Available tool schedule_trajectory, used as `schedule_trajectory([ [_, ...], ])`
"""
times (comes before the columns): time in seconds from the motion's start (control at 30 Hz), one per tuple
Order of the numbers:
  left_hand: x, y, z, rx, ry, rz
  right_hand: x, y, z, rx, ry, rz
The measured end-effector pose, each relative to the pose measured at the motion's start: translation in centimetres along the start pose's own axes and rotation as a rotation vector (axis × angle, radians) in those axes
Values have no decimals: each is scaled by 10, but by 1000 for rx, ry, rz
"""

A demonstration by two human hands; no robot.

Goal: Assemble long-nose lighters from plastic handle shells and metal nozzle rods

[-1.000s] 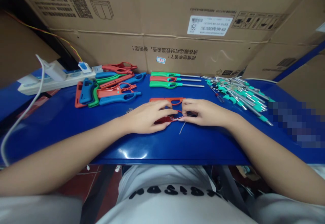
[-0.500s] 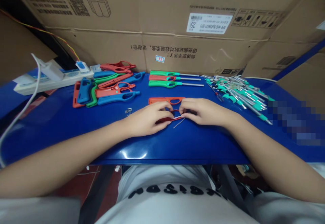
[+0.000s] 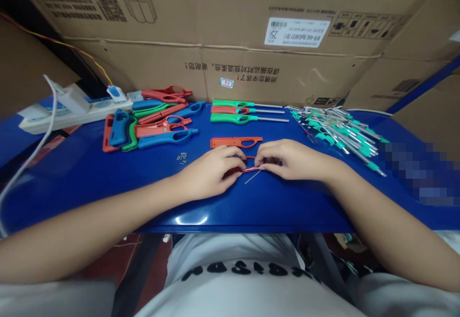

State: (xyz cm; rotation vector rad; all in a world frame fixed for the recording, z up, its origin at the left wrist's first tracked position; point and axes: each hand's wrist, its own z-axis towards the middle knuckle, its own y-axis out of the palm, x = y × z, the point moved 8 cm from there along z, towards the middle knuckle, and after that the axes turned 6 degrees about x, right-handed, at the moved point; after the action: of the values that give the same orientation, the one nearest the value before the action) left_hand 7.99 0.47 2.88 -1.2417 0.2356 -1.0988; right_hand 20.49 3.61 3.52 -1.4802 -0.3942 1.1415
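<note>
My left hand [image 3: 210, 172] and my right hand [image 3: 289, 159] meet at the middle of the blue table [image 3: 108, 183]. Both are closed on a red lighter shell half [image 3: 240, 168] that lies under their fingers. Thin red and white wires [image 3: 251, 169] run between the two hands, pinched by my right fingertips. A thin metal rod [image 3: 252, 177] sticks out toward me just below them. A second red shell half [image 3: 235, 141] lies flat on the table right behind my hands.
A heap of red, blue and green shell halves [image 3: 151, 120] lies at the back left, with a white power strip [image 3: 64, 111] beyond it. Three assembled lighters [image 3: 244, 111] lie at the back centre. Several green-ended metal tube parts [image 3: 338, 130] are piled at the right. Cardboard boxes [image 3: 230, 34] wall the back.
My hands have stayed in one spot with small finger movements. The metal rod below them has swung from hanging toward me to lying flatter. The view has shifted slightly.
</note>
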Motion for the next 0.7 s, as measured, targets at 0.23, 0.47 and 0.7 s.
schedule_trajectory([
  [0.23,-4,2,1,-11,-50,-10,-2,0,1,31,18,5],
  [0.47,-6,4,0,-4,-72,-29,0,4,3,32,25,24],
  [0.7,-5,4,-1,1,-72,-14,2,8,3,-1,76,19],
])
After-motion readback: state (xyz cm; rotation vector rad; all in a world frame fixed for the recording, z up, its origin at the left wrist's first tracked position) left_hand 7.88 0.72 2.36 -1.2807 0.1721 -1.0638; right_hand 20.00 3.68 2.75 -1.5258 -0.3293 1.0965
